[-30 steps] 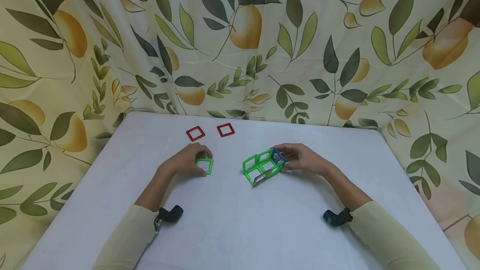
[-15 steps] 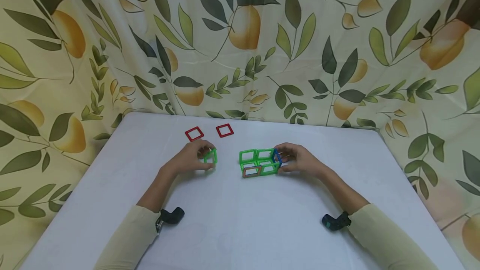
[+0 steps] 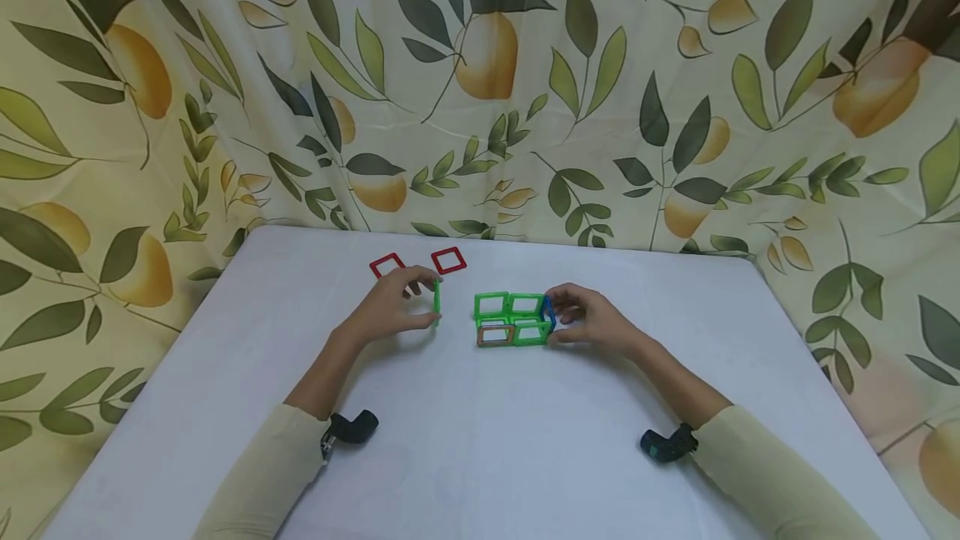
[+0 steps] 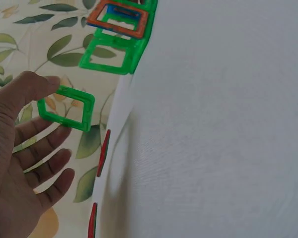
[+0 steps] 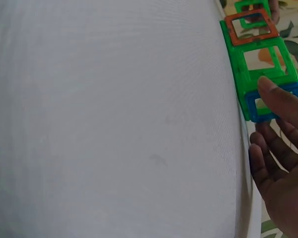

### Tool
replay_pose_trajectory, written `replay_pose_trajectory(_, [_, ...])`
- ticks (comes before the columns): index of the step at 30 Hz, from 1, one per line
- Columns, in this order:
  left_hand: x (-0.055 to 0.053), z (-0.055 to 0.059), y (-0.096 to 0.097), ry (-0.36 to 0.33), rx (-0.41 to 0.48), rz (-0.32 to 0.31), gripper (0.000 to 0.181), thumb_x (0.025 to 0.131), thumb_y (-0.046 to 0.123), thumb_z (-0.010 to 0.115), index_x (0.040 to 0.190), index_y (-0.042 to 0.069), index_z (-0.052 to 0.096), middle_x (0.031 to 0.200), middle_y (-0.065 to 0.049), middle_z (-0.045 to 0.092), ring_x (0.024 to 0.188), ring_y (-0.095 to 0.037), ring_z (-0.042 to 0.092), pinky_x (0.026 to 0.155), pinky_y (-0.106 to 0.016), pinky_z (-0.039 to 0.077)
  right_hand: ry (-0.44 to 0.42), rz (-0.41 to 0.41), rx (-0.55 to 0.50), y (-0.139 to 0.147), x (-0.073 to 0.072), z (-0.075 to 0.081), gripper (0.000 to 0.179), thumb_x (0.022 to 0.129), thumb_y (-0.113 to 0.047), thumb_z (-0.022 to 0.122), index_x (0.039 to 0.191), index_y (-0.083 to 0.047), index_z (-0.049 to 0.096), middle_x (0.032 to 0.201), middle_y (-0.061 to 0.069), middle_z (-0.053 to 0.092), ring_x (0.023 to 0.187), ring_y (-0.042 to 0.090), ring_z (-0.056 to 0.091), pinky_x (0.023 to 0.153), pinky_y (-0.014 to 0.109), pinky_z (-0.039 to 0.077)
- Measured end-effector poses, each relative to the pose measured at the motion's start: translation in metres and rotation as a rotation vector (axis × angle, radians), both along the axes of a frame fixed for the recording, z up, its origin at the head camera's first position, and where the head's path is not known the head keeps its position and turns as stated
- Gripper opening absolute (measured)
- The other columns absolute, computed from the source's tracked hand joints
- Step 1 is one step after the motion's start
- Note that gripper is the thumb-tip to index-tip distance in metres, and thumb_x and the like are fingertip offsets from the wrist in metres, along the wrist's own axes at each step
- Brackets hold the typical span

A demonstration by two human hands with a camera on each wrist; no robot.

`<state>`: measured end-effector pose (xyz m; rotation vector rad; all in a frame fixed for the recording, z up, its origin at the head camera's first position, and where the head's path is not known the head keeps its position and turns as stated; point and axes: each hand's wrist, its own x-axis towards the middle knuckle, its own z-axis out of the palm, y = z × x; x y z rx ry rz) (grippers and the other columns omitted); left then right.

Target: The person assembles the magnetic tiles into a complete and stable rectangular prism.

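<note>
My left hand (image 3: 393,304) pinches a green square magnetic tile (image 4: 88,111) by its edges between thumb and fingers; it stands upright, edge-on in the head view. My right hand (image 3: 600,322) grips the blue end tile (image 5: 256,110) of a boxy frame built from magnetic tiles (image 3: 531,333). That frame has green tiles along its base and long sides, plus an orange tile (image 5: 252,38) at the near left. Its left end, facing the loose green tile, has no tile on it. A short gap separates the two.
Two red square tiles lie flat toward the back of the white table (image 3: 480,440); the right one (image 3: 448,260) shows whole, while the left one (image 3: 386,263) is partly behind my left hand. A fruit-patterned cloth (image 3: 480,107) hangs behind the table.
The left hand has moved right and turned its green tile edge-on toward the frame. The right hand has turned the frame from a slant to square with the table and shifted it slightly left.
</note>
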<state>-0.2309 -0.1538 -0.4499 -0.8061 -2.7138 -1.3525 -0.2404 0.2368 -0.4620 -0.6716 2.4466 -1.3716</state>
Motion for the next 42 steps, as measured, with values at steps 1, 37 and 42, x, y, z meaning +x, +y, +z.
replay_pose_trajectory(1, [0.000, -0.001, 0.001, -0.001, 0.003, 0.003, 0.054, 0.082, 0.018, 0.086, 0.129, 0.000, 0.067, 0.114, -0.004, 0.070, 0.103, -0.030, 0.061, 0.092, -0.047, 0.051, 0.002, -0.004, -0.004, -0.001, 0.000, 0.000, 0.066, 0.079, -0.002, 0.092, 0.135, 0.005, 0.059, 0.125, 0.017, 0.066, 0.112, 0.031, 0.062, 0.094, 0.034, 0.055])
replay_pose_trajectory(37, [-0.004, -0.012, 0.033, -0.025, -0.036, -0.056, 0.052, 0.084, 0.015, 0.088, 0.130, 0.008, 0.067, 0.119, -0.002, 0.072, 0.108, -0.023, 0.063, 0.096, -0.041, 0.053, 0.031, -0.066, 0.008, -0.015, 0.006, -0.003, 0.065, 0.080, -0.008, 0.093, 0.136, 0.001, 0.060, 0.125, 0.015, 0.067, 0.116, 0.033, 0.063, 0.100, 0.051, 0.051])
replay_pose_trajectory(42, [-0.003, -0.012, 0.035, -0.038, -0.033, -0.064, 0.051, 0.085, 0.015, 0.087, 0.130, 0.007, 0.066, 0.120, -0.005, 0.072, 0.109, -0.025, 0.063, 0.097, -0.043, 0.053, 0.039, -0.070, 0.005, -0.015, 0.006, -0.006, 0.065, 0.080, -0.008, 0.093, 0.135, 0.000, 0.060, 0.124, 0.014, 0.067, 0.115, 0.032, 0.063, 0.100, 0.052, 0.051])
